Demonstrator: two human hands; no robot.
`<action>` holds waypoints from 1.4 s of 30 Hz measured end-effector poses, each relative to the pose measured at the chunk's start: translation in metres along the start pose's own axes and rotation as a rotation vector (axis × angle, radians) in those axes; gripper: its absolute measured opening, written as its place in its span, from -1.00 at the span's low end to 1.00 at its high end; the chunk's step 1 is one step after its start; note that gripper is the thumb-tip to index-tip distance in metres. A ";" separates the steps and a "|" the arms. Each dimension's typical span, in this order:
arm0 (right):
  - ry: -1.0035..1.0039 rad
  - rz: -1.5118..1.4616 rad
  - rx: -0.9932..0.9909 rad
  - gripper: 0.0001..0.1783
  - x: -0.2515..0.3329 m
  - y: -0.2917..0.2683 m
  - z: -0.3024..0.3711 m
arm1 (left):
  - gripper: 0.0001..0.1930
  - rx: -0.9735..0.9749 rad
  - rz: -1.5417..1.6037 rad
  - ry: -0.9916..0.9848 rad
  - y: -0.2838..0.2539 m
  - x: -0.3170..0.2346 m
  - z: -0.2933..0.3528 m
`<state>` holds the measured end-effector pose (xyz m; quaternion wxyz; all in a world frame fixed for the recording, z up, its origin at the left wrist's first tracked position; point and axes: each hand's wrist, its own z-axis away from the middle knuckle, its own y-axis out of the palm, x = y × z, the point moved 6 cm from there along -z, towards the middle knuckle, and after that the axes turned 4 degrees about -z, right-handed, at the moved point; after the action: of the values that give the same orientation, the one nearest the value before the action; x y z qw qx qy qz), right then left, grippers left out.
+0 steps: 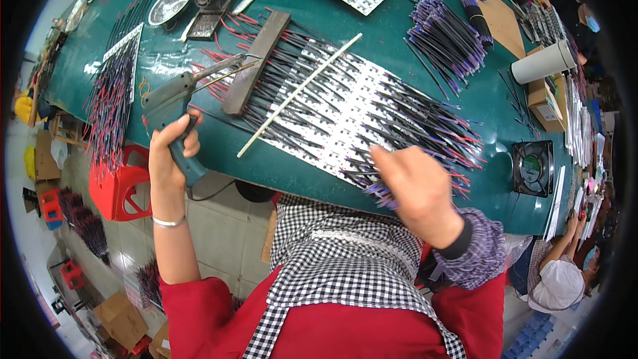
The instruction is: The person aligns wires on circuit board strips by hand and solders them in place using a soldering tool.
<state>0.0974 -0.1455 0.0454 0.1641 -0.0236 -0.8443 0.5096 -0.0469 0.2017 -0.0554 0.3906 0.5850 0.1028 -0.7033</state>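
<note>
My left hand is wrapped round the handle of a grey-green soldering gun. The gun's metal tip and a thin guide tube point right, over a dark metal bar. That bar lies across black wires with red ends on a white panel of small circuit boards. A thin pale stick rests slantwise over the same wires. At the panel's near right edge, my right hand is closed above black wires with red and purple ends. Its fingertips are mostly hidden, so what they grip is unclear.
A silver bowl and a dark stand sit at the back left. Another wired panel overhangs the table's left edge. Wire bundles lie back right. A white cup and a small fan stand at right.
</note>
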 end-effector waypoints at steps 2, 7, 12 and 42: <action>0.148 -0.131 -0.086 -0.54 -0.023 -0.028 -0.007 | -0.71 0.048 -0.024 -0.025 0.002 -0.005 -0.023; 0.201 0.146 -0.237 -0.69 -0.099 -0.058 -0.053 | -0.72 -0.261 -0.512 -0.077 -0.014 -0.015 -0.046; 0.377 0.367 -0.036 -0.65 -0.199 -0.011 -0.055 | -0.63 -0.542 -1.456 0.295 0.021 -0.038 -0.034; 0.405 0.243 0.089 -0.71 -0.238 0.031 -0.044 | -0.92 -0.140 -1.069 0.162 0.040 0.068 0.219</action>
<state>0.3316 -0.1428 -0.0233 0.2685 -0.2196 -0.7618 0.5471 -0.1831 0.0138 -0.0396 0.0074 0.4761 0.4624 -0.7480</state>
